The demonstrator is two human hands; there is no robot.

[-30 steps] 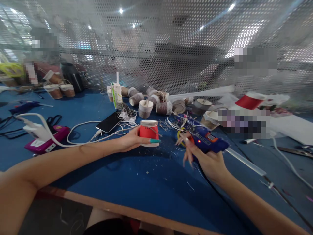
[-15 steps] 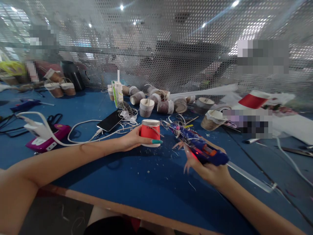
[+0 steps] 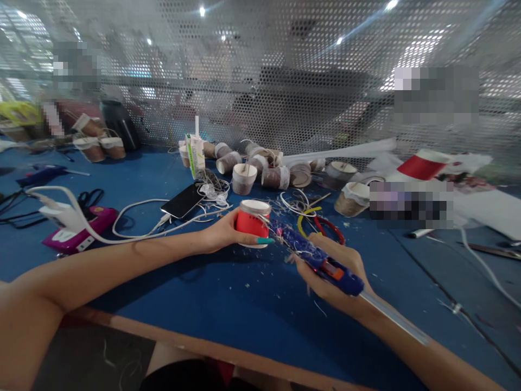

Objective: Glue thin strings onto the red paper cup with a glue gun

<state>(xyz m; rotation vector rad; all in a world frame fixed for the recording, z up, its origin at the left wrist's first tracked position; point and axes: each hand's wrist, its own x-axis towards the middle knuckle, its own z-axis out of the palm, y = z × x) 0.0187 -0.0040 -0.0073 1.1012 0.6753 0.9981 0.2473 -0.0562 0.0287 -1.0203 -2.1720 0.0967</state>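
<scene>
My left hand (image 3: 226,232) is closed round the left side of a small red paper cup (image 3: 249,224), its thumb with a green nail lying across the front. The cup has a pale rim, and what looks like a bit of cord shows at its right side. In my right hand (image 3: 337,266) is a blue hot glue gun (image 3: 315,252) with an orange part on its side. Its nozzle points up and left, at or very near the cup's right side; whether they touch I cannot tell. A clear glue stick (image 3: 394,316) sticks out of the gun's back end.
Several cord-wrapped cups (image 3: 275,177) stand and lie behind my hands. A phone (image 3: 182,201) on a white cable and a magenta power strip (image 3: 87,228) are at left. Yellow-and-red handled pliers (image 3: 329,228) lie beyond the glue gun. A perforated metal screen (image 3: 244,81) closes off the back.
The glue gun in my right hand has moved left and slightly down, bringing its nozzle to the red cup. The cup has shifted slightly right. The pliers' handles are now uncovered.
</scene>
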